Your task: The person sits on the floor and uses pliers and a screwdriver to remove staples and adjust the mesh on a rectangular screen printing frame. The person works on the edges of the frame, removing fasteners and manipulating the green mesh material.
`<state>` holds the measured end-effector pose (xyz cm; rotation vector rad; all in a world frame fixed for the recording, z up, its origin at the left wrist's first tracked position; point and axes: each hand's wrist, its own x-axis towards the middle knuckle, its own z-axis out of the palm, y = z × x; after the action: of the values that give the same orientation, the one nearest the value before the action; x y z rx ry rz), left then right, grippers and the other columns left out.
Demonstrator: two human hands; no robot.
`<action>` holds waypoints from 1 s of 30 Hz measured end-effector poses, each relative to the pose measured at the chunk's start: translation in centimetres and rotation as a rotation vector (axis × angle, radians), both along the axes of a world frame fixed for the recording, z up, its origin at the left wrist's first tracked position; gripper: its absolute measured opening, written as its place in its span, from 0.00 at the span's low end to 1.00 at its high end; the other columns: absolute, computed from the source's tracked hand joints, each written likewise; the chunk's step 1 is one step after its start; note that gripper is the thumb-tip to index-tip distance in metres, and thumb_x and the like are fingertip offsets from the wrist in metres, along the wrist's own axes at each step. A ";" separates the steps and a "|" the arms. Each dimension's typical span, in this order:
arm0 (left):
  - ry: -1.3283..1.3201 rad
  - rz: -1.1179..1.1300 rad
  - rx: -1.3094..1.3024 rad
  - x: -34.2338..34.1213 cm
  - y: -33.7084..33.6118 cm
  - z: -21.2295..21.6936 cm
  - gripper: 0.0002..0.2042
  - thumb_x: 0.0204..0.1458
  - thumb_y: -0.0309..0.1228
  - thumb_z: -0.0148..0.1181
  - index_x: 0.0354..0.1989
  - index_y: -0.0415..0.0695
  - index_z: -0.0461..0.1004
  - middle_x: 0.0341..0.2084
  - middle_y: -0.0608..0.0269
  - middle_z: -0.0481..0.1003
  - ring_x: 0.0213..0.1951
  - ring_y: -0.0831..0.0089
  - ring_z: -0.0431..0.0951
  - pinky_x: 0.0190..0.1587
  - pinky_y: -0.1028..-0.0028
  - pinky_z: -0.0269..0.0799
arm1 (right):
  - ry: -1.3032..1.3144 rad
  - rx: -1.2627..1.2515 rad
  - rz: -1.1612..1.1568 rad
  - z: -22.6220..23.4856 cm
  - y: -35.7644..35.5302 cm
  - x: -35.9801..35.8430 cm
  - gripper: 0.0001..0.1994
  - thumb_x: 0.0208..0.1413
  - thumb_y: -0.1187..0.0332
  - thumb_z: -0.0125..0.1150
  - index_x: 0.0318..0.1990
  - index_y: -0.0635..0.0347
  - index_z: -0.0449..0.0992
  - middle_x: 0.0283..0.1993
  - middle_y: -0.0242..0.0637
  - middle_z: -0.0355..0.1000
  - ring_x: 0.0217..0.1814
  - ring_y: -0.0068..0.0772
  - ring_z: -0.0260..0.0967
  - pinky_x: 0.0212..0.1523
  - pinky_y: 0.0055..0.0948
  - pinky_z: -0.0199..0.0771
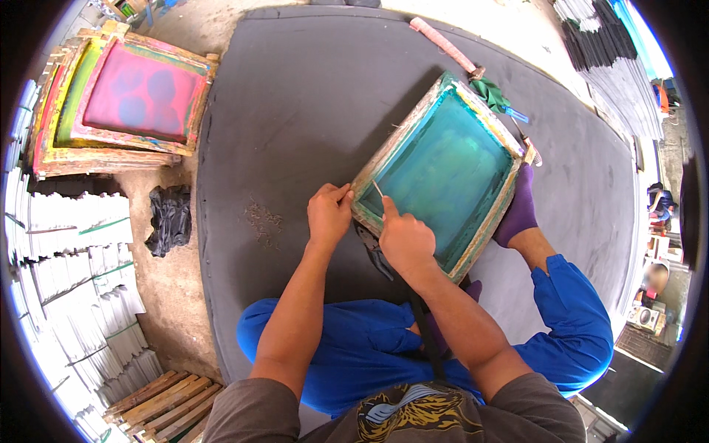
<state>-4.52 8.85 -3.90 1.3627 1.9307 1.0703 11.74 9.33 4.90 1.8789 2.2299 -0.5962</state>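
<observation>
Here, teal-meshed wooden screen frame (442,174), worn edges; left grip (329,214) pinching rim, right (405,240) w/ thin stick (377,189).

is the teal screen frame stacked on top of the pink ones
No, the teal screen frame lies alone on the dark mat under both hands, while the pink frames are piled apart at the upper left.

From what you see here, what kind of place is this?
Probably a screen-printing workshop: the hands work on a teal mesh frame, more ink-stained frames lean nearby, and white sheets lie stacked.
</observation>
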 end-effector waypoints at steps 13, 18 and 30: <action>0.015 0.009 0.010 0.2 0.0 0.0 0.11 0.56 0.28 0.67 0.46 0.39 0.85 0.29 0.52 0.79 0.27 0.61 0.79 0.33 0.66 0.73 | 0.616 0.181 -0.077 -4.6 -0.1 2.3 0.20 0.65 0.65 0.58 0.63 0.57 0.76 0.34 0.53 0.79 0.36 0.57 0.80 0.38 0.52 0.80; 0.013 0.002 0.008 -0.1 0.2 0.2 0.11 0.56 0.29 0.67 0.45 0.39 0.85 0.30 0.52 0.80 0.28 0.62 0.80 0.34 0.67 0.74 | 1.096 -0.495 -0.803 -3.8 0.4 2.3 0.21 0.66 0.66 0.63 0.65 0.58 0.76 0.27 0.35 0.75 0.19 0.27 0.67 0.19 0.28 0.65; -0.056 0.026 0.045 0.4 0.5 0.4 0.12 0.56 0.31 0.68 0.47 0.40 0.85 0.37 0.52 0.82 0.35 0.60 0.83 0.38 0.67 0.75 | 0.612 0.371 -0.016 -3.4 0.9 4.2 0.18 0.65 0.63 0.61 0.62 0.48 0.79 0.29 0.45 0.79 0.30 0.48 0.78 0.31 0.44 0.77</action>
<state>-4.16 9.33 -3.54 1.3216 1.8994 1.1586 15.98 10.28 1.54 2.0943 2.8743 -0.9153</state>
